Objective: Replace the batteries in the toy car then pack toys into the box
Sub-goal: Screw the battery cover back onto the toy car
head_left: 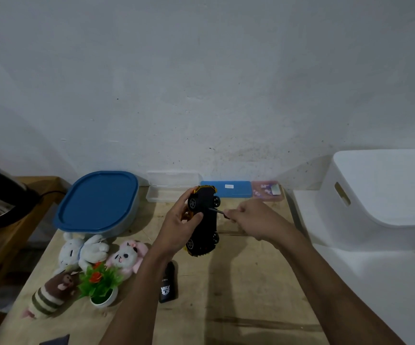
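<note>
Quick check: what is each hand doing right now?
Left hand: closed on the black, gold-trimmed toy car, underside showing.
Right hand: closed on a thin dark screwdriver, tip at the car's underside.

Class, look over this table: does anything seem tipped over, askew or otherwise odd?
The toy car is held on its side, underside facing the screwdriver, which fits the battery job. The three soft toys lie flat on the table. Nothing looks spilled or broken.
</note>
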{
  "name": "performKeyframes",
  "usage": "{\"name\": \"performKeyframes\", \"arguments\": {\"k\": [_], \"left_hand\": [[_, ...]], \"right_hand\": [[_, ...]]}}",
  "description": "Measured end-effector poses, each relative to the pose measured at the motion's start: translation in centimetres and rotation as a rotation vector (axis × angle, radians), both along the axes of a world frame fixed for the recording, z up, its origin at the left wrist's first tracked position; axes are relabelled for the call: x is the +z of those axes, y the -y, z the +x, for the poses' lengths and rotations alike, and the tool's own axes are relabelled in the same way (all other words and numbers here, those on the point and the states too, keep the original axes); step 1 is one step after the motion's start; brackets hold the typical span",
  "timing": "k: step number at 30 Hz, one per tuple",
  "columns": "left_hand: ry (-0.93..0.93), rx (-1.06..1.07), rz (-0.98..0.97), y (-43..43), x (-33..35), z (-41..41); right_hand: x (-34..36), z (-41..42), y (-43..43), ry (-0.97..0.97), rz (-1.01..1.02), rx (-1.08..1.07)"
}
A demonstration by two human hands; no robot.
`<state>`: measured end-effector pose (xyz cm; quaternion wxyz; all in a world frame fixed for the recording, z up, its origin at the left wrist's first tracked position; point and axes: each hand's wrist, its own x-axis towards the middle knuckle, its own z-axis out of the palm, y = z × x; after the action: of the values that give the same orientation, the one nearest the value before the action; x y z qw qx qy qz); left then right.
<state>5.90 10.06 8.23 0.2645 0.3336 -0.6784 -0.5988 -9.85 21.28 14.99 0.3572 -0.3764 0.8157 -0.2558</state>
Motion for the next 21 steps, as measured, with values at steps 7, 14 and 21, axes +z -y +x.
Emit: {"name": "performKeyframes", "arguments": {"k": [7, 14, 21], "left_hand": [[-0.004, -0.015, 0.003, -0.06, -0.35, -0.08], [-0.007, -0.001, 0.008, 0.09, -0.43, -0.23], [0.001, -0.008, 0.007, 0.06, -0.66, -0.16]], "right_hand": [[-0.31, -0.53, -0.21, 0.141, 0.005, 0.029], [-0.68, -0.24, -0.04, -0.209, -0.092, 0.020], [-0.63, -0.34, 0.10, 0.362, -0.020, -0.178]]}}
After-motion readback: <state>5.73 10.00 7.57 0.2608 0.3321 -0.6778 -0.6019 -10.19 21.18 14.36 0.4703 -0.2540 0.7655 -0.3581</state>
